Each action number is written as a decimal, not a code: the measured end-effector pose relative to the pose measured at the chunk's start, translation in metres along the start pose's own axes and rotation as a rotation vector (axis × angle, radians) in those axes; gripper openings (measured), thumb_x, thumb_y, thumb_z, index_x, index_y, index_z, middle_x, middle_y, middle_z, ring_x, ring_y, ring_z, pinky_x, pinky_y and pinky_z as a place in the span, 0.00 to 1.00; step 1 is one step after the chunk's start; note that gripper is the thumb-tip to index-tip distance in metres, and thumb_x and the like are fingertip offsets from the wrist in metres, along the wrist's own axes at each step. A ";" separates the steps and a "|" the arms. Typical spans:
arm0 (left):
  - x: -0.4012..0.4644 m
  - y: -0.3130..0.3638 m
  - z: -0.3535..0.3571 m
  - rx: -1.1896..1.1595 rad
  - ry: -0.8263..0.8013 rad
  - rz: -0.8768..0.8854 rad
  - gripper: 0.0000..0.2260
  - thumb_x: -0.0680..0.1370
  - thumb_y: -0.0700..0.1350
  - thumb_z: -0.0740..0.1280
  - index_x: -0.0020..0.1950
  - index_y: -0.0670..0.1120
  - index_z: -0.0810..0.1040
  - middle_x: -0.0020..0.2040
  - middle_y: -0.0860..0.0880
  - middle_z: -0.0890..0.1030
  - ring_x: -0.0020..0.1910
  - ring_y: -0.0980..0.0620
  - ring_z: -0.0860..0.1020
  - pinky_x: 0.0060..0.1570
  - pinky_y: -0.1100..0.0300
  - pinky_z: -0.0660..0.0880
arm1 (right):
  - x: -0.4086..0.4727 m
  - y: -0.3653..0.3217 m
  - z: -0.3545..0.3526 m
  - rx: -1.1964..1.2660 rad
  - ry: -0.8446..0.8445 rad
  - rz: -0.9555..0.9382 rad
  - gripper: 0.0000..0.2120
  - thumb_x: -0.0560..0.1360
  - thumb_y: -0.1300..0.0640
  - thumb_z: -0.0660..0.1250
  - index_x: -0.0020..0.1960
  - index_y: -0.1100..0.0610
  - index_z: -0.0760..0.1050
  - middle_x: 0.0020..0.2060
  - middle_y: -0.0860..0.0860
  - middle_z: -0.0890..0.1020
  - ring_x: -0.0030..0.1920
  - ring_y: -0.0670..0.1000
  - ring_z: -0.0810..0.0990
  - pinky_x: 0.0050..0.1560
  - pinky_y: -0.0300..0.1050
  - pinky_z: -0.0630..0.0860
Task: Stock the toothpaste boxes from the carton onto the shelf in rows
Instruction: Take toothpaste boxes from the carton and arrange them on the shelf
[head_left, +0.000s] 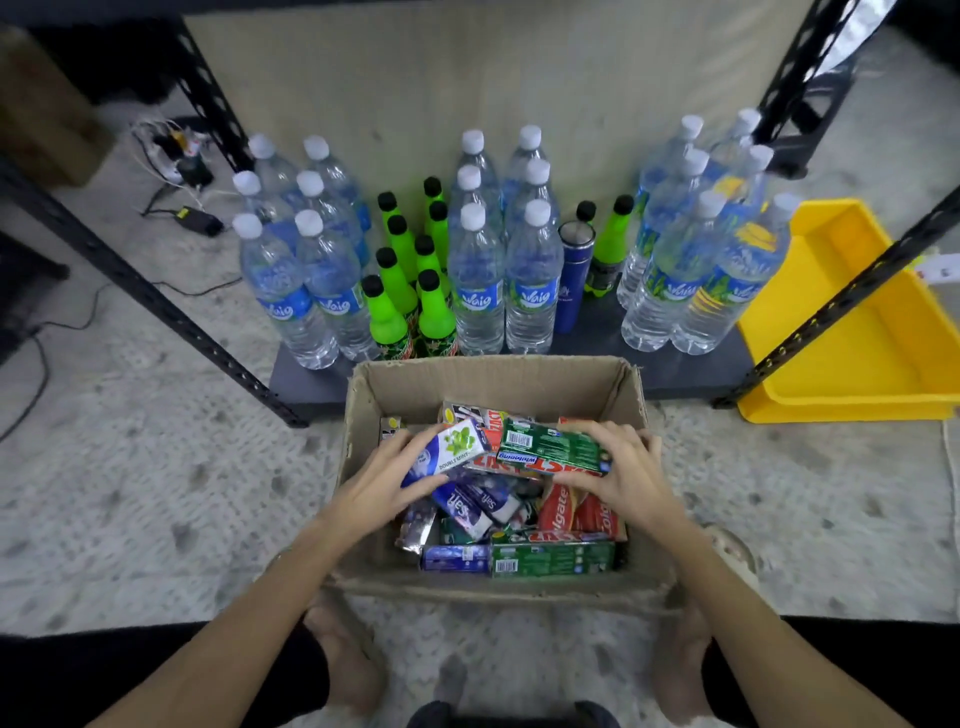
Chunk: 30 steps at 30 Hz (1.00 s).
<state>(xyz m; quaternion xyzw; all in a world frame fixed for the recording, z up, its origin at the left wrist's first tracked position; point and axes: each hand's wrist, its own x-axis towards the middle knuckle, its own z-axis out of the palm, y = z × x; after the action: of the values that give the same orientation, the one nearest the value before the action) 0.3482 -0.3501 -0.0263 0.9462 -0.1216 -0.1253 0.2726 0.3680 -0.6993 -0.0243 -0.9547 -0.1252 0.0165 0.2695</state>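
Note:
An open cardboard carton (488, 382) stands on the floor in front of the bottom shelf (670, 371). It holds several toothpaste boxes (524, 556) in blue, red and green, lying jumbled. My left hand (384, 480) grips a white and blue mint toothpaste box (452, 449) above the pile. My right hand (631, 470) grips a green toothpaste box (550, 447) by its right end, fingers over the top and thumb below. The two held boxes nearly meet at the carton's middle.
The shelf carries rows of clear water bottles (475, 275), green bottles (389, 301) with black caps and a blue flask (571, 275). Black slotted uprights (171, 317) flank it. A yellow bin (852, 338) sits at right. Cables and a charger (200, 221) lie on the floor at left.

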 end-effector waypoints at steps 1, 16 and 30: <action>0.003 0.007 -0.014 0.009 0.022 0.012 0.31 0.81 0.62 0.61 0.81 0.62 0.51 0.55 0.53 0.68 0.56 0.54 0.70 0.62 0.53 0.70 | 0.005 -0.008 -0.014 0.021 0.045 -0.009 0.31 0.66 0.26 0.69 0.66 0.35 0.73 0.56 0.37 0.79 0.59 0.44 0.73 0.59 0.48 0.57; 0.020 0.166 -0.277 0.152 0.317 0.295 0.22 0.76 0.72 0.60 0.64 0.62 0.63 0.57 0.59 0.77 0.48 0.57 0.79 0.49 0.51 0.78 | 0.061 -0.114 -0.290 0.005 0.471 -0.307 0.33 0.58 0.24 0.73 0.58 0.38 0.79 0.49 0.36 0.82 0.54 0.37 0.76 0.64 0.39 0.57; 0.094 0.283 -0.414 0.312 0.428 0.396 0.18 0.78 0.67 0.61 0.66 0.64 0.66 0.60 0.64 0.76 0.53 0.58 0.75 0.57 0.52 0.75 | 0.141 -0.124 -0.443 -0.066 0.496 -0.366 0.35 0.58 0.19 0.66 0.58 0.37 0.77 0.52 0.34 0.81 0.56 0.39 0.75 0.63 0.43 0.55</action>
<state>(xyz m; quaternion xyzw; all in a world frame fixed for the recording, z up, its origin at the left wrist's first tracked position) 0.5160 -0.4094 0.4513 0.9394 -0.2608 0.1521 0.1626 0.5195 -0.7885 0.4236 -0.8994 -0.2260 -0.2699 0.2592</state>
